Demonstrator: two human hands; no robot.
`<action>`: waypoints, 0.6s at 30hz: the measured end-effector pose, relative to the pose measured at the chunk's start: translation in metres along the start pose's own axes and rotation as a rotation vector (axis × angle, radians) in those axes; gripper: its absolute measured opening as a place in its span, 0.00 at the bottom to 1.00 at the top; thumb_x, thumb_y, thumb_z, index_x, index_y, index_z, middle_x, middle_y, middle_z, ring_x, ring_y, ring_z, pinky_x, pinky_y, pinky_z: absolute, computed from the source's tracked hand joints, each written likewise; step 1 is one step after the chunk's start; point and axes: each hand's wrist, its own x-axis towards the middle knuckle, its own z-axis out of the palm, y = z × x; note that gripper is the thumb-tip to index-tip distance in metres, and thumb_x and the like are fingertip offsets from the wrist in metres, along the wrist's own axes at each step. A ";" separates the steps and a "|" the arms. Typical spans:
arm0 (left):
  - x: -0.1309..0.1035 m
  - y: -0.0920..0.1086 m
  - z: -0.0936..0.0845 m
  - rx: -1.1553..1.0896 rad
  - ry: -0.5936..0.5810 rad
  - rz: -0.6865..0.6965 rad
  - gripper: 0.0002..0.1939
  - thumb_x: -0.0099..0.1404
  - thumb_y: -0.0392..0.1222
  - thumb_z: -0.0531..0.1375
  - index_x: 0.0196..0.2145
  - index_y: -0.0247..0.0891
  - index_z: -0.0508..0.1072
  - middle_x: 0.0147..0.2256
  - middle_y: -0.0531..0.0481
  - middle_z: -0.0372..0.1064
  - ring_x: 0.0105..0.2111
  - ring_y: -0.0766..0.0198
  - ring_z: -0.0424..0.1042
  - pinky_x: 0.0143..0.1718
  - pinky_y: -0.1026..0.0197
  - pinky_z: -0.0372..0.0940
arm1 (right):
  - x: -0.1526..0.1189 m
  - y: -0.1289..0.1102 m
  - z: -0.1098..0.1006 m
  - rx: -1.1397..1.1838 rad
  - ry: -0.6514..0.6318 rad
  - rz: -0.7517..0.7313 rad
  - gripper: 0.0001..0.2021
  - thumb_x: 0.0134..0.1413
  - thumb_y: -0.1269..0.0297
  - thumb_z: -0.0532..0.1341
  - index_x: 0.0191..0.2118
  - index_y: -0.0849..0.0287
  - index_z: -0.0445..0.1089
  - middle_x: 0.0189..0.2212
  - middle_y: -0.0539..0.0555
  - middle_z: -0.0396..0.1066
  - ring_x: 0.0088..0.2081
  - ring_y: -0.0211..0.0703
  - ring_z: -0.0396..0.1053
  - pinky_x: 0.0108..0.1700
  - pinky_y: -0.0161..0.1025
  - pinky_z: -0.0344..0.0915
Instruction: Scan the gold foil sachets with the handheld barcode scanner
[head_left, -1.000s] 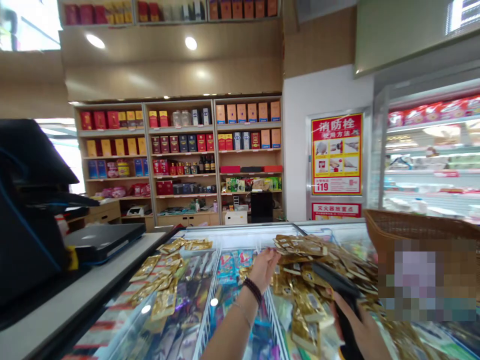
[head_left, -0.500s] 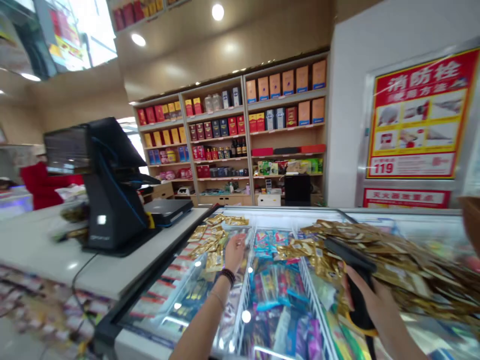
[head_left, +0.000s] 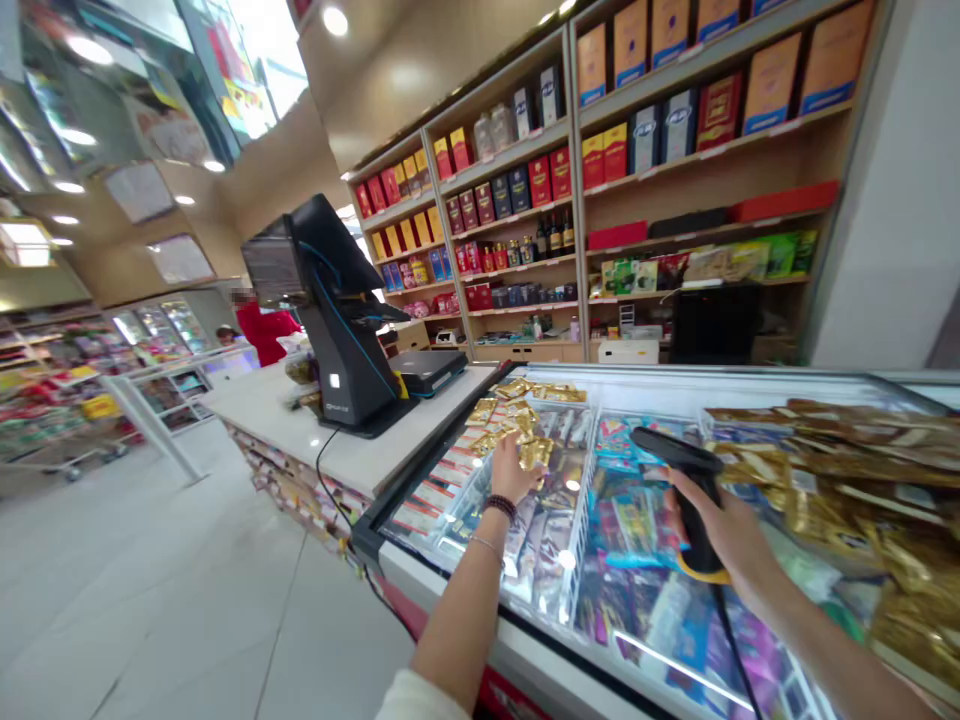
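Gold packets (head_left: 517,415) lay scattered on the glass-topped freezer (head_left: 416,568), the left hand (head_left: 510,472) at their near edge and a black scanner (head_left: 675,450) in the right hand (head_left: 724,525)
The left hand's fingers were partly hidden by the hand itself, so I could not tell whether they pinched a packet or only touched the scatter; a dark beaded bracelet (head_left: 501,506) circled that wrist. The right hand was wrapped firmly around the scanner's handle, its head aimed leftward above blue packages (head_left: 637,520), its cord (head_left: 731,640) trailing down. Right of the scanner sat a larger golden heap (head_left: 862,470). Beyond the freezer's left side, a black register (head_left: 337,330) stood on a pale counter (head_left: 352,465), with a person in red (head_left: 262,330) farther back
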 end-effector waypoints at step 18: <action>-0.001 0.002 0.031 -0.491 -0.176 0.046 0.14 0.66 0.40 0.69 0.49 0.35 0.84 0.49 0.40 0.84 0.52 0.46 0.81 0.57 0.47 0.73 | -0.034 -0.012 -0.003 -0.523 -0.228 -0.137 0.26 0.55 0.34 0.64 0.23 0.52 0.66 0.13 0.47 0.65 0.15 0.39 0.62 0.25 0.40 0.61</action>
